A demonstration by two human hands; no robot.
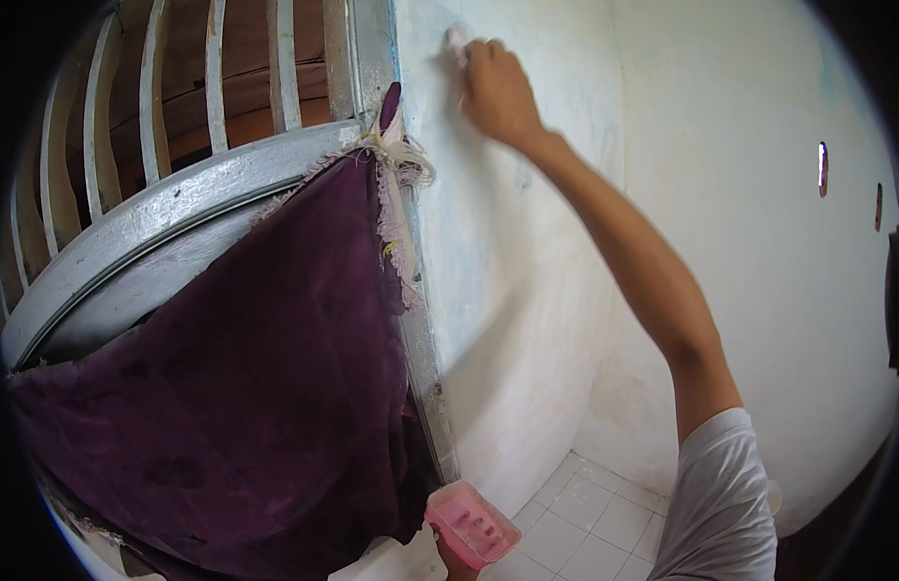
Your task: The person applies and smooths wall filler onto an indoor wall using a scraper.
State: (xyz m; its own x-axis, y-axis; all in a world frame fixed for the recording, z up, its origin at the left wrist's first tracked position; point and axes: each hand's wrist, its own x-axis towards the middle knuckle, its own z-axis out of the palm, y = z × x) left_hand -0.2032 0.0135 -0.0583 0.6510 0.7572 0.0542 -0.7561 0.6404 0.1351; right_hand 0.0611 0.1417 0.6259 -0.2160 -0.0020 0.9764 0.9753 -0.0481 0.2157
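Observation:
My right hand (501,92) is raised high against the whitish wall (527,252), its fingers closed round a small pale pinkish-white piece (456,41). That piece meets the wall close to the grey wooden post; its exact kind is blurred. Low in the view, my left hand (453,562) grips a shallow pink plastic soap dish (502,531) from below and its left side. Darker reddish marks show in a row on the dish's bottom. Most of the left hand and its forearm are hidden or cut off by the lower edge.
A dark purple cloth (265,358) with a frayed edge hangs at the left, knotted at the grey post (374,48). Behind it runs a curved grey rail (178,198) with upright wooden slats. White floor tiles (585,504) lie below, beside a second pale wall (749,242).

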